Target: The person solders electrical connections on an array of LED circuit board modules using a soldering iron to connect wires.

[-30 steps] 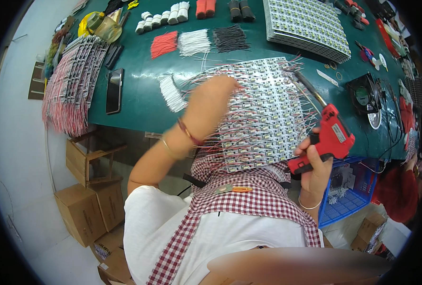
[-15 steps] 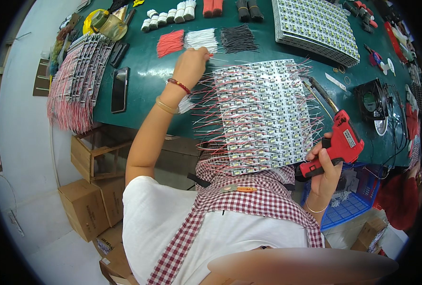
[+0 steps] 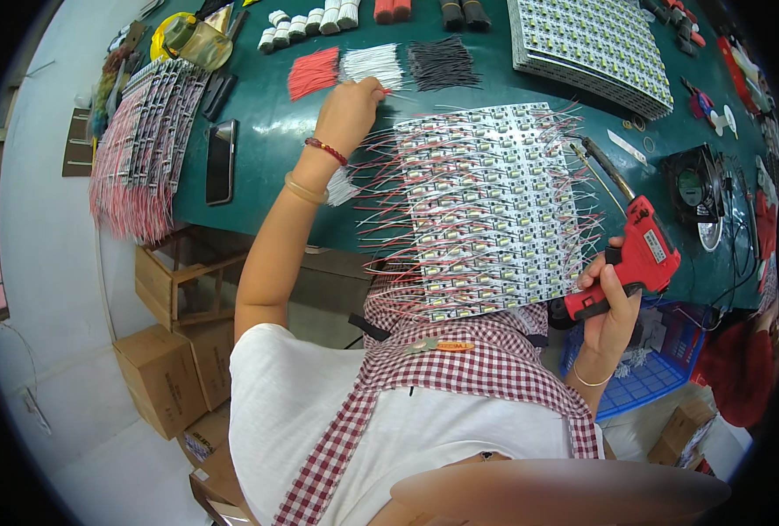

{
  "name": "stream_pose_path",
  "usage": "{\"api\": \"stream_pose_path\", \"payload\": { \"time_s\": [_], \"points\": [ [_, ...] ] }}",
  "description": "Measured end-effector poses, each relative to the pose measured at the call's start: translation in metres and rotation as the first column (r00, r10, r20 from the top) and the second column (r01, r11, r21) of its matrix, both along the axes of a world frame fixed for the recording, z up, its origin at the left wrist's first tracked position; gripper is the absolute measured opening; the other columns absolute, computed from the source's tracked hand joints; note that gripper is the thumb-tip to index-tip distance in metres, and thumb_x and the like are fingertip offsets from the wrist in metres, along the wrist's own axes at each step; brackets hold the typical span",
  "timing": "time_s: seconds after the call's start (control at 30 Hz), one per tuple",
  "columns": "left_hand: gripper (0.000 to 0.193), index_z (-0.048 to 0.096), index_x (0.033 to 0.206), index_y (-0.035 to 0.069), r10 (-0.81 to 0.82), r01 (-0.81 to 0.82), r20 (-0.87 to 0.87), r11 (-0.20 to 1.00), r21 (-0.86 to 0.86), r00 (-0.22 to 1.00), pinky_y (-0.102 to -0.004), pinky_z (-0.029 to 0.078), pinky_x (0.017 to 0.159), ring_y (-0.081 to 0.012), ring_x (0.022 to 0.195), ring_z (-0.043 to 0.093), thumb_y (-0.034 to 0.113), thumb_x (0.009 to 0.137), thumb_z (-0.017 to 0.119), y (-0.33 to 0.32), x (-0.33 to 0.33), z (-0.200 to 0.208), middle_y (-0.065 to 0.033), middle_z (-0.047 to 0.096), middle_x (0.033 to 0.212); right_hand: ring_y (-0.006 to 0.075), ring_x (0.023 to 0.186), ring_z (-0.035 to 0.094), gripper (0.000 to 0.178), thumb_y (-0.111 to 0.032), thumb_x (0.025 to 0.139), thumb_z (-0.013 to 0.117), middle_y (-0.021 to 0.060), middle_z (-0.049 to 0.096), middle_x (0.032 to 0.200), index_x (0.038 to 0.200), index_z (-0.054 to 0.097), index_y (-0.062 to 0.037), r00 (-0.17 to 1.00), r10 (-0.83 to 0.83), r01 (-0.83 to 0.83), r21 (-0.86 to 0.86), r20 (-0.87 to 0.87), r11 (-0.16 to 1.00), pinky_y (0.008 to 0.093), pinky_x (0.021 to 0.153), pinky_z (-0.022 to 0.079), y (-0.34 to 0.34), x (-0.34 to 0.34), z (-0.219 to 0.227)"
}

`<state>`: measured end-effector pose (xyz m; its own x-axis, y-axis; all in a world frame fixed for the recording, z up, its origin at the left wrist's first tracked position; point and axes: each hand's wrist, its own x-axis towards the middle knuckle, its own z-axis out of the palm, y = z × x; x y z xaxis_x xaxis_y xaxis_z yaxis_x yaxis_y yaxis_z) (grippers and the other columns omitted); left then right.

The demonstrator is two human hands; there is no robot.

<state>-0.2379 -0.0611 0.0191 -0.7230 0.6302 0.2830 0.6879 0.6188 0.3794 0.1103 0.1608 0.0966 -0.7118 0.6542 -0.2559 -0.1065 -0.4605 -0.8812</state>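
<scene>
Left hand: the bare left hand [image 3: 350, 114] is reaching over the glossy green tabletop [image 3: 266, 167], its fingertips resting at the lower edge of the loose pile of short white wires [image 3: 370, 63].
Left fingers: thumb and forefinger are bending close together; a small red spot is showing at their tips, but whether they are gripping a wire cannot be told.
Right hand: the bare right hand [image 3: 610, 302] is wrapping its fingers closed around the handle of a red pistol-shaped soldering gun [image 3: 650, 250].
Gun tip: the long metal barrel is pointing up and leftward, its end lying close to the upper right edge of the circuit sheet.
Circuit sheet: the white rectangular sheet of small circuit boards, bristling with red and white wires [image 3: 494, 210], is lying between the hands, below and right of the left fingertips, its lower edge meeting the checked apron [image 3: 468, 351].
Other wires: a loose red pile [image 3: 313, 73] is lying left of the white one, a black pile [image 3: 444, 64] right of it.
</scene>
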Motion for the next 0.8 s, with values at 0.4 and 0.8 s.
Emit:
{"api": "stream_pose_path", "payload": {
  "time_s": [0.4,0.8],
  "points": [
    [0.014,0.065,0.094,-0.002,-0.163,0.094,0.196,0.944,0.317,0.967,-0.0278,0.049,0.064,-0.0166,0.068,0.063,0.008,0.090,0.057,0.011,0.017,0.021,-0.0094,0.068,0.079,0.0159,0.067,0.055,0.036,-0.009,0.088,0.060,0.0099,0.057,0.078,0.121,0.047,0.0010,1.000,-0.009,0.008,0.028,0.012,1.000,0.0293,0.063,0.047,0.005,-0.001,0.001],
    [0.016,0.067,0.098,0.000,-0.348,0.172,0.510,0.917,0.360,0.787,-0.0225,0.047,0.065,-0.0072,0.074,0.058,0.009,0.089,0.058,0.061,0.054,0.035,-0.0041,0.067,0.088,0.0157,0.069,0.059,0.037,-0.012,0.090,0.060,0.0101,0.061,0.082,0.121,0.049,0.0043,0.997,0.061,-0.069,0.214,0.042,0.974,0.0275,0.062,0.049,0.017,-0.016,0.017]
  ]
}}
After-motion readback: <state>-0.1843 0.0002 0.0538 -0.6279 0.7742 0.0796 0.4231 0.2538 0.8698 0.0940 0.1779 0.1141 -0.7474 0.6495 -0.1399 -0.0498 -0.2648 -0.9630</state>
